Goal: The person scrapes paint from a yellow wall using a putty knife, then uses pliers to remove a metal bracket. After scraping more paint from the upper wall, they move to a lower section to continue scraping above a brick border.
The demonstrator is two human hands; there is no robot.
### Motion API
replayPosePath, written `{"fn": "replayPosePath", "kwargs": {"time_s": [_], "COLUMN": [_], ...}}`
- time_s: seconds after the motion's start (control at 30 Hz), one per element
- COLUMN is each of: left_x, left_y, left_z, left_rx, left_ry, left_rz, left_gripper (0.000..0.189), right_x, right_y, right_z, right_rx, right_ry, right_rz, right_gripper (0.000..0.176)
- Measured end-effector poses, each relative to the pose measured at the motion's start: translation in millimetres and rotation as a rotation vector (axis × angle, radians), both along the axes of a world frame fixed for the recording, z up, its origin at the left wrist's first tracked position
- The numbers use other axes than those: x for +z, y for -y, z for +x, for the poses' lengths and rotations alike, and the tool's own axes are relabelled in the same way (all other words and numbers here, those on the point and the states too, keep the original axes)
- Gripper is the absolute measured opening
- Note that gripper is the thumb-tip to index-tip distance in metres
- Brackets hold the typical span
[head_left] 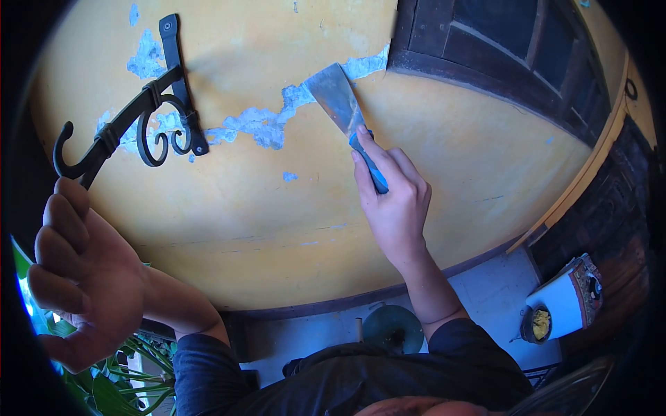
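Observation:
My right hand [400, 197] grips the blue handle of a putty knife [331, 93], its index finger stretched along the handle toward the metal. The wide blade lies against the yellow wall [333, 180], over a ragged strip of bare pale-blue plaster [260, 126] where the paint is gone. At far left, my left hand [97, 277] is raised with its palm showing and fingers half bent and apart, nothing seen in it. Its fingertips are close to the hooked end of a black iron bracket [128, 114] fixed to the wall; whether they touch cannot be told.
A dark wooden window frame [479, 83] borders the wall at upper right. Below stand a round green object [393, 329] and a white box-like stand [565, 301] beside a small pot [535, 324]. Green plants [132, 378] grow at lower left.

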State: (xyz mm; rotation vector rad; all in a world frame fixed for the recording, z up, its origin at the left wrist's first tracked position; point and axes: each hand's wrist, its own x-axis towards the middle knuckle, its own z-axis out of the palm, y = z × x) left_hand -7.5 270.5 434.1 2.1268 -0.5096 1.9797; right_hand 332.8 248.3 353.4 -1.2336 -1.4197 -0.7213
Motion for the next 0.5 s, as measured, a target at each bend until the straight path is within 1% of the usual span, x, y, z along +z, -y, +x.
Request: {"fn": "replayPosePath", "kwargs": {"time_s": [0.07, 0.17, 0.37, 0.5], "left_x": [0, 1, 2, 4], "left_y": [0, 1, 1, 2], "left_z": [-1, 0, 0, -2], "left_rx": [-0.003, 0.027, 0.033, 0.05], "left_ry": [0.011, 0.005, 0.005, -0.028], "left_rz": [-0.004, -0.001, 0.012, 0.016], "left_gripper": [0.043, 0.043, 0.043, 0.044], "right_x": [4, -8, 8, -4], "right_y": [0, 11, 0, 9], "right_z": [-3, 5, -6, -3], "right_rx": [0.002, -0.019, -0.017, -0.05], "right_ry": [0.005, -0.002, 0.036, 0.067], "right_rz": [-0.005, -0.07, -0.003, -0.055], "right_gripper": [0.04, 0.039, 0.039, 0.039]}}
